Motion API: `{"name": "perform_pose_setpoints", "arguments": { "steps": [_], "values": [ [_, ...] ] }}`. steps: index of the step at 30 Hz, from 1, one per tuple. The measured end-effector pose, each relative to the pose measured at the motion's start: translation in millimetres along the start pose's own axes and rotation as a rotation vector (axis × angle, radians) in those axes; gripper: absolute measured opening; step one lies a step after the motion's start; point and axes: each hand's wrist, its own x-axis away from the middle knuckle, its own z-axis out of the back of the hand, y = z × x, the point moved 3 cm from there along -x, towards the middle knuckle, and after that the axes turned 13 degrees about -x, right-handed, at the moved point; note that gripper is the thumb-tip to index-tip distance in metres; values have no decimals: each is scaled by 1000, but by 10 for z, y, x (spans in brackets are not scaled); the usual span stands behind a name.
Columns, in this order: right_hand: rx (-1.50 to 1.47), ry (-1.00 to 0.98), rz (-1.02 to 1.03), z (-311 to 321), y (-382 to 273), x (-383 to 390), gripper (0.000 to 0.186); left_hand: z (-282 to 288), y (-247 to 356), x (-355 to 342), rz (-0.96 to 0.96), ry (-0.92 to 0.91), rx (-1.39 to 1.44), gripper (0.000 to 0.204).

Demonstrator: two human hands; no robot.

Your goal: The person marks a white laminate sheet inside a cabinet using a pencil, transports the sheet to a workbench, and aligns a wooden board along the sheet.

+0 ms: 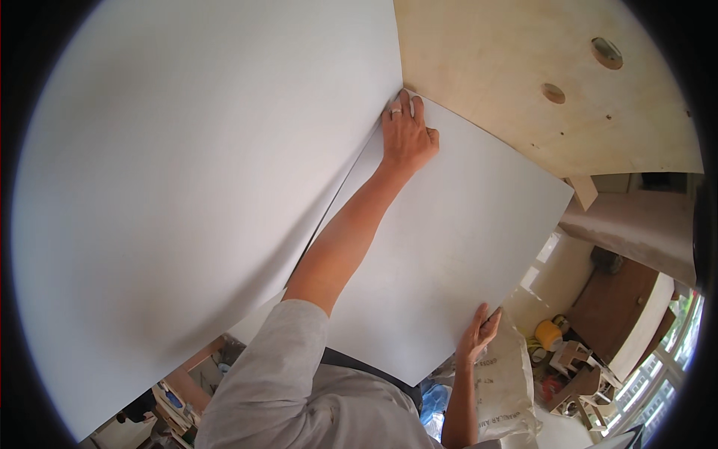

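Note:
A white flat board (441,217) lies between a large white panel (187,150) on the left and a plywood panel (508,67) on the far right. My left hand (409,135), with a ring on one finger, is at the board's far corner, where all three meet. Its fingers are spread and bent, their tips against the corner, and it grasps nothing. Lower down, my right hand (477,335) grips the board's near right edge, its fingers partly hidden. A thin dark gap runs along the seam between the board and the left panel.
Two round holes (553,93) pierce the plywood. A small wood strip (583,192) juts out below it. Beneath the board are a printed whitish sack (505,382) and blue plastic (434,408). Wooden pieces (587,382), a yellow object (548,334) and a window (658,374) lie to the right.

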Motion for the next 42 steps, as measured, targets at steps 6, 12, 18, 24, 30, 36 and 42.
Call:
{"name": "perform_pose_setpoints", "arguments": {
  "steps": [6, 12, 18, 24, 30, 36, 42],
  "values": [
    [15, -12, -34, 0, -39, 0, 49, 16, -7, 12, 3, -19, 0, 65],
    [-34, -4, 34, 82, 50, 0, 50, 25, 88, 80, 36, -70, 10, 68],
    [-74, -46, 59, -59, 83, -43, 47, 59, -192, 359, 90, -102, -10, 66],
    [27, -62, 102, 96, 135, -133, 32, 546, -241, 1359, 4, -112, -23, 61],
    [-50, -108, 52, -33, -1, -107, 28, 1094, -430, 2449, 242, -190, -122, 68],
    [-156, -123, 43, -104, -139, -41, 32, 1202, -424, 2582, 363, -261, -123, 76],
    [-148, -144, 44, -163, -204, -2, 26, 1241, -471, 2680, 383, -275, -109, 79]
  ]
}}
